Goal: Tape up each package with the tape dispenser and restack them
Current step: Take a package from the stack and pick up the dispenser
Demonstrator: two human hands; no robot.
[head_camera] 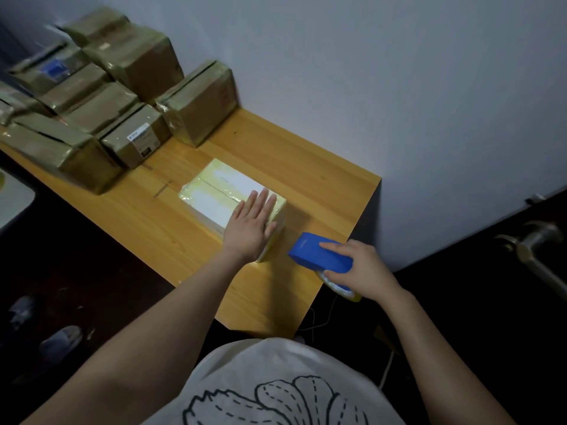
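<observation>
**Yellow-taped package held flat, dispenser at its near end**

Wooden table (171, 234), seen from above, set against a pale wall (399, 87). Near the middle lies a white package (214, 194) wrapped in yellowish tape, with its long axis running from far left to near right. The left hand (250, 223) rests palm down on the near right end of the package, fingers straight and together, the fingertips toward the far side. The right hand (357, 268) grasps a blue tape dispenser (319, 253) from above, index finger laid along its top. The dispenser sits just beside the near right end of the package, close to the right edge of the table. A tape roll (337, 286) shows beneath the palm. Whether tape joins the dispenser to the package cannot be told.

At the far left, brown packages (107, 96) bound in clear tape stand in a stack several rows deep, well apart from the white one; the frame blurs them. One near box carries a white label (141, 139).

Beyond the right edge of the table are a metal door handle (534, 250) and, lower, a pale cable (322, 320) on the dark floor. Shoes (58, 342) lie on the floor at the left. A white printed shirt (276, 384) fills the near edge.
</observation>
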